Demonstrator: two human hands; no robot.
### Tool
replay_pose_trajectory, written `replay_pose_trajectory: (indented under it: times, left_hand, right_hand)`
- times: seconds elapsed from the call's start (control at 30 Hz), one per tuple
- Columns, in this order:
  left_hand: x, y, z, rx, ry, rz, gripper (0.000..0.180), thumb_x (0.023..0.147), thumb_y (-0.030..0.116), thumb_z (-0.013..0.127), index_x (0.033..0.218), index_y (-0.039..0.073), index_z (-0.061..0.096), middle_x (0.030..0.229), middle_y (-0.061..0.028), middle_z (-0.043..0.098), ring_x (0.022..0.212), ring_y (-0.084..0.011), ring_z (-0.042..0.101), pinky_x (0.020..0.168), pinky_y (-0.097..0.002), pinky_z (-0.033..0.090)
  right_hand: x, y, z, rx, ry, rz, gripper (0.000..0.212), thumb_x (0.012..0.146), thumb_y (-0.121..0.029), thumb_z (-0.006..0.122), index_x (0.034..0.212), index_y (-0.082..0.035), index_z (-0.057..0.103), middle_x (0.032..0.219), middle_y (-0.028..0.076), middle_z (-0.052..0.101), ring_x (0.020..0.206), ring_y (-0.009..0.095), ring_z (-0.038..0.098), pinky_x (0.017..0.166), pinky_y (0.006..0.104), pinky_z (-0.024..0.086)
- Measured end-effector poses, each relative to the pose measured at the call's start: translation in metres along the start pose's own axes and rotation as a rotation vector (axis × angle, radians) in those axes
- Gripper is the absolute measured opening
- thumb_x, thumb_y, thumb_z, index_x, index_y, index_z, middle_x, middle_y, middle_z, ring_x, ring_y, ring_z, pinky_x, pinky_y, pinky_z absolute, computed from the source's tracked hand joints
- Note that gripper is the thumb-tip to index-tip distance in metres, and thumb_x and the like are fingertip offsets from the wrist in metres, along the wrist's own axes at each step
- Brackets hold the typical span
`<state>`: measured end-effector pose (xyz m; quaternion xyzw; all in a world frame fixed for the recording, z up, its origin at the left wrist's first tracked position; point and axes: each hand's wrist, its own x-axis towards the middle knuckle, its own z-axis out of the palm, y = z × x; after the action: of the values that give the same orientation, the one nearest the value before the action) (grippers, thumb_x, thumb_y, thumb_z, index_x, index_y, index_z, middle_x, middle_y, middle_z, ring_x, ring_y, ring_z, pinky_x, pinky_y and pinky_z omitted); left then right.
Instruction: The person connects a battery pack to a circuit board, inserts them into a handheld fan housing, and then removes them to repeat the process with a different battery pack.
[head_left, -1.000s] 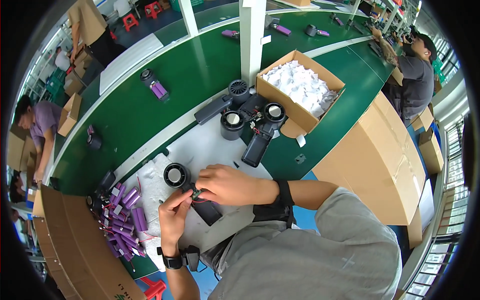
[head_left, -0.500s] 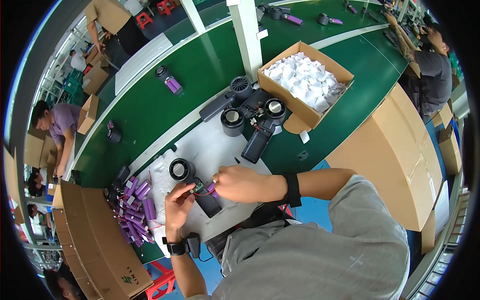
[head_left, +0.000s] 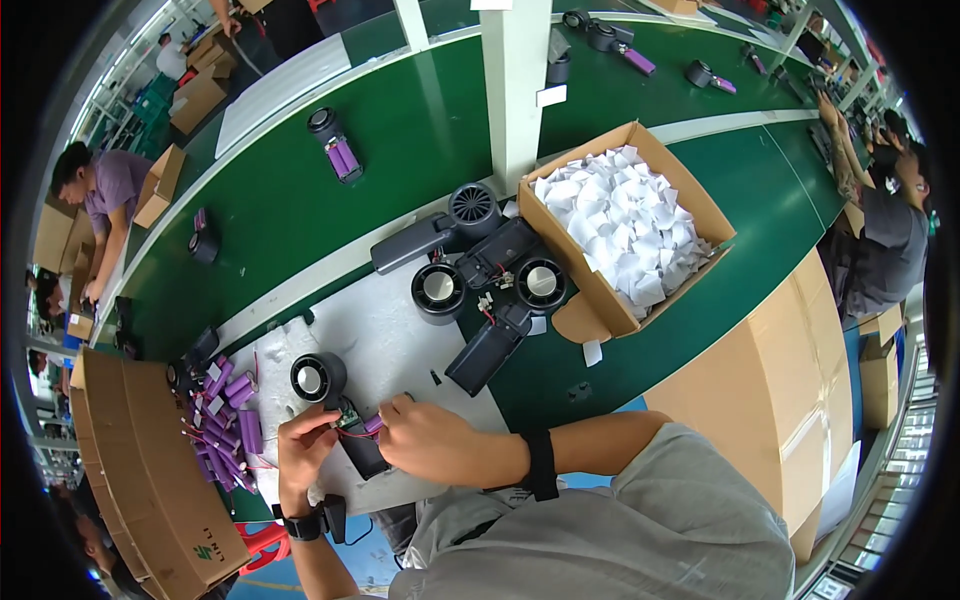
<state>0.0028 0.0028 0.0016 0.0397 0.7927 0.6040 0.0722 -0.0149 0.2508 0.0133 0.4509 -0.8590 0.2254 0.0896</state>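
Observation:
A black handheld fan (head_left: 318, 378) lies on the white sheet (head_left: 385, 320) in front of me, its handle (head_left: 364, 458) opened. A small green circuit board (head_left: 348, 413) shows inside, by the fan's neck. My left hand (head_left: 306, 447) is at that board, thumb and fingertips pinched together; what they pinch is hidden. My right hand (head_left: 425, 437) is closed around a purple battery (head_left: 374, 423) over the handle, most of it covered by the fingers. A red wire (head_left: 356, 434) runs between the two hands.
Purple batteries (head_left: 225, 430) lie piled left, beside a cardboard box (head_left: 150, 470). Several black fans (head_left: 440, 290) lie beyond my hands, near a carton (head_left: 632, 325) of white paper pieces. A white post (head_left: 512, 100) rises behind. A large carton (head_left: 760, 380) stands right; co-workers sit farther off.
The whole view has shifted, so the bench, fan and hands appear farther left and lower. Both hands stay at the opened fan, with the battery still in the right one.

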Motion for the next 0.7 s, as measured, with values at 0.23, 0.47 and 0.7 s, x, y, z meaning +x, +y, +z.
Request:
replay_pose_trajectory:
  times: [0.23, 0.47, 0.7]
  left_hand:
    - [0.012, 0.013, -0.002, -0.006, -0.094, -0.106, 0.032, 0.079, -0.011, 0.059, 0.107, -0.001, 0.071, 0.090, -0.0037, 0.064, 0.074, -0.0089, 0.055, 0.064, -0.0234, 0.044]
    - [0.008, 0.014, 0.005, -0.041, -0.055, -0.096, 0.034, 0.079, -0.010, 0.058, 0.107, 0.003, 0.072, 0.083, -0.0014, 0.062, 0.071, -0.0068, 0.052, 0.063, -0.0231, 0.042]
    - [0.010, 0.023, 0.001, 0.016, -0.159, -0.101, 0.036, 0.078, -0.014, 0.056, 0.108, 0.000, 0.071, 0.090, -0.0045, 0.065, 0.078, -0.0093, 0.056, 0.069, -0.0250, 0.047]
  right_hand:
    - [0.001, 0.011, -0.016, 0.054, -0.119, 0.022, 0.016, 0.065, -0.009, 0.064, 0.075, 0.004, 0.064, 0.098, 0.018, 0.063, 0.081, 0.023, 0.061, 0.065, 0.0312, 0.054]
    - [0.008, 0.018, -0.026, 0.052, -0.274, -0.062, 0.015, 0.066, -0.005, 0.062, 0.076, 0.005, 0.063, 0.107, 0.020, 0.063, 0.081, 0.025, 0.061, 0.066, 0.0323, 0.055]
    - [0.011, 0.013, -0.024, 0.001, -0.321, -0.054, 0.014, 0.066, -0.005, 0.062, 0.075, 0.006, 0.061, 0.111, 0.021, 0.062, 0.082, 0.026, 0.062, 0.068, 0.0332, 0.055]
